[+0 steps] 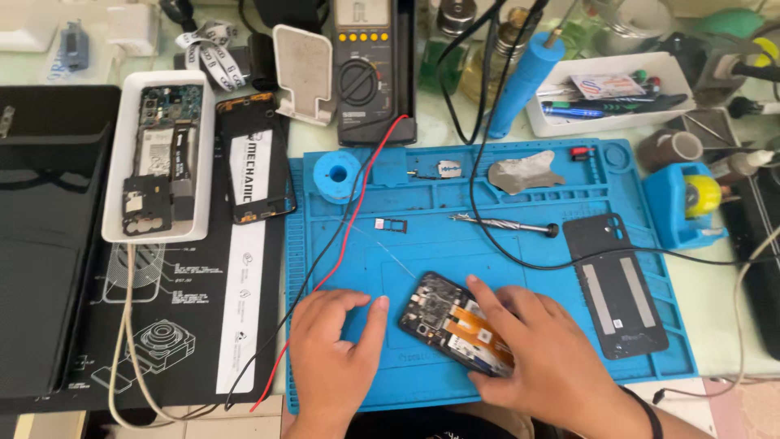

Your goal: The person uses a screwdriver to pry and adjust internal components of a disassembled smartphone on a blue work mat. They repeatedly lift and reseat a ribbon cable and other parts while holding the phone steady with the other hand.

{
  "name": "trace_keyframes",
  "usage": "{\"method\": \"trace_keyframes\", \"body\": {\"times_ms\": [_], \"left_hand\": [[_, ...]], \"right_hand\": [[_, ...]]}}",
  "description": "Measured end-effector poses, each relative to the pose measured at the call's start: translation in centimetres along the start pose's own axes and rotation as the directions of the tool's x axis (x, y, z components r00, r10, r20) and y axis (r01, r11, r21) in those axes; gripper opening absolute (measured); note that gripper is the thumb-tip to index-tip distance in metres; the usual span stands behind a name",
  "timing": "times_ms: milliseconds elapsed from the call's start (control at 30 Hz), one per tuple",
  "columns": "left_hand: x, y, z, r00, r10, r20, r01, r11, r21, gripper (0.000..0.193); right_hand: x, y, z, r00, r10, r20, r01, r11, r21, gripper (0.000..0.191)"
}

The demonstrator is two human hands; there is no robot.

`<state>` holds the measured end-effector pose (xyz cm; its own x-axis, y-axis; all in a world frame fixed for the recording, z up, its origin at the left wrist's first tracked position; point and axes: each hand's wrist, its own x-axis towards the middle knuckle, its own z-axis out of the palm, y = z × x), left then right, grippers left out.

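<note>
Pressing down on the opened phone (pixel 455 323) with my right hand (pixel 540 358), I have the fingers (pixel 487 299) spread flat across its bare inside, over the orange ribbon cable (pixel 479 325); they grip nothing, they only pin it to the blue mat (pixel 422 228). My left hand (pixel 329 354) lies open on the mat just beside the phone's upper left corner, thumb (pixel 375 319) pointing toward it, not quite touching as far as I can tell.

The risk I see starts right under my fingertips: bare skin on exposed parts could smear or shift the ribbon, and a sideways push might crease it or tug its connector loose. The phone sits tilted near the mat's front edge, so a slip could send it toward my lap.

Further out, the red wire (pixel 357 203) and black wire (pixel 487 162) trail across the mat close to my left wrist; snagging one could drag things along. The screwdriver (pixel 504 224) and tiny tray (pixel 390 226) lie loose above, easy to knock. The phone's back cover (pixel 615 284) rests to the right, near my forearm.
</note>
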<state>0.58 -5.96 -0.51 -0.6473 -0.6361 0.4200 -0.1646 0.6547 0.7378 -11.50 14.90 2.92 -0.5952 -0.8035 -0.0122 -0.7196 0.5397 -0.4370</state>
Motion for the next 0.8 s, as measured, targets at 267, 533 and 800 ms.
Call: {"method": "trace_keyframes", "body": {"times_ms": [267,533,800], "left_hand": [[0.0,0.1,0.1,1.000,0.015,-0.019,-0.014,1.000,0.004,0.019],[0.1,0.1,-0.2,0.999,0.018,-0.041,-0.020,0.999,-0.036,0.018],[0.3,0.1,-0.5,0.999,0.035,-0.042,-0.038,0.996,-0.083,0.019]], "right_hand": [[0.8,1.6,0.6,0.986,-0.135,0.101,0.122,0.984,0.129,0.105],[4.0,0.3,-1.8,0.964,-0.225,0.144,0.211,0.972,0.103,0.072],[14.9,-7.8,0.0,0.869,-0.479,-0.128,0.480,0.877,-0.025,0.011]]}}
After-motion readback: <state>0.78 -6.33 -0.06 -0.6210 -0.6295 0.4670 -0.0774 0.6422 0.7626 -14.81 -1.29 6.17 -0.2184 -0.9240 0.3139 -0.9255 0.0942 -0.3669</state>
